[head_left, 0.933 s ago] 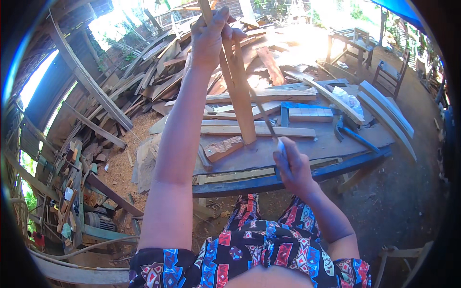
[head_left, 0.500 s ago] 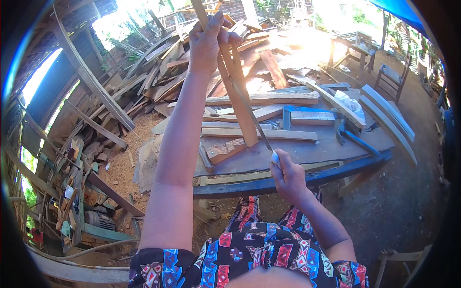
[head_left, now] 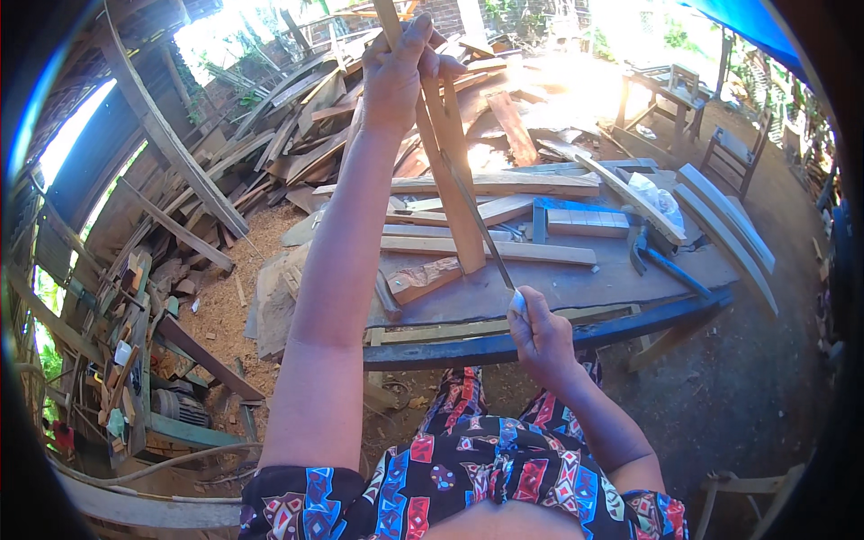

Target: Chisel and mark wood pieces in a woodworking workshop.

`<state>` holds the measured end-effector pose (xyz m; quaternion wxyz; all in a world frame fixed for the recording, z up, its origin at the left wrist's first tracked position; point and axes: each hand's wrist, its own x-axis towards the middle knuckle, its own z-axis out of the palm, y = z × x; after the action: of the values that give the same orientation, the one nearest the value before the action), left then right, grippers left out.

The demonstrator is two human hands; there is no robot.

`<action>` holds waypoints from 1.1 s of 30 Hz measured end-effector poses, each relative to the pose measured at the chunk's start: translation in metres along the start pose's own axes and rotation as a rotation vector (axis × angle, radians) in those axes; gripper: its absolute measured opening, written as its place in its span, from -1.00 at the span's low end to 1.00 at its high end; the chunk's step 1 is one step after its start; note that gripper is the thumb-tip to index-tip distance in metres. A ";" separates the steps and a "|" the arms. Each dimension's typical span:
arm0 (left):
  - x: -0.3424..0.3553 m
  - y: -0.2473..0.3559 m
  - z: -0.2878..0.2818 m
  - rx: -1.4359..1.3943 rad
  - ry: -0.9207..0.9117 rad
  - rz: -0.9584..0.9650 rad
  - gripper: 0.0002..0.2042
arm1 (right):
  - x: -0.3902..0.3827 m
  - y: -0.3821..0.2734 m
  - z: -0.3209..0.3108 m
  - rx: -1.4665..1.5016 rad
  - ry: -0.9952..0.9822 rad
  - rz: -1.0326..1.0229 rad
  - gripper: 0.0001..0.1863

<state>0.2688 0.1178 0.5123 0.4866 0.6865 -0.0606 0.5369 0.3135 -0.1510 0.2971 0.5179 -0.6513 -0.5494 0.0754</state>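
Note:
My left hand (head_left: 396, 85) is raised and closed around the upper part of a light wooden piece (head_left: 463, 211). Two narrow arms branch from its upper part, and its wider lower end meets the workbench. Low on the right, my right hand (head_left: 543, 337) has its fingers wrapped round the pale end of a slim, dark, file-like metal tool (head_left: 493, 250). The tool slants up and left, its far end lying against the edge of the wooden piece. Whether its tip passes behind the wood, I cannot tell.
The workbench (head_left: 423, 312) carries several boards, a wood offcut (head_left: 425, 280), a blue-handled hammer-like tool (head_left: 670, 265) and a clear plastic bag (head_left: 655, 193). Heaped scrap wood (head_left: 315, 126) rises behind. A motor (head_left: 180, 407) sits at lower left; a chair (head_left: 733, 157) stands far right.
My right hand and the file-like tool have shifted slightly down along the wood. My left hand keeps its grip. The whole view has moved a little.

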 end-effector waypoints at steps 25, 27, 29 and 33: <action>-0.006 0.009 0.035 0.005 0.003 -0.050 -0.63 | 0.093 -0.062 -0.020 -0.334 -0.092 -0.034 -0.76; -0.006 0.011 0.038 0.011 0.006 -0.050 -0.62 | 0.107 -0.062 -0.017 -0.371 -0.116 0.018 -0.75; -0.005 0.008 0.039 -0.005 -0.013 -0.047 -0.63 | 0.111 -0.059 -0.014 -0.356 -0.104 -0.004 -0.75; -0.005 0.007 0.033 0.017 -0.011 -0.013 -0.60 | 0.100 -0.054 -0.011 -0.366 -0.096 -0.040 -0.79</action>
<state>0.2854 0.0876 0.5144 0.4839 0.6941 -0.0543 0.5303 0.3249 -0.0864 0.3901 0.3656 -0.7191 -0.5909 -0.0051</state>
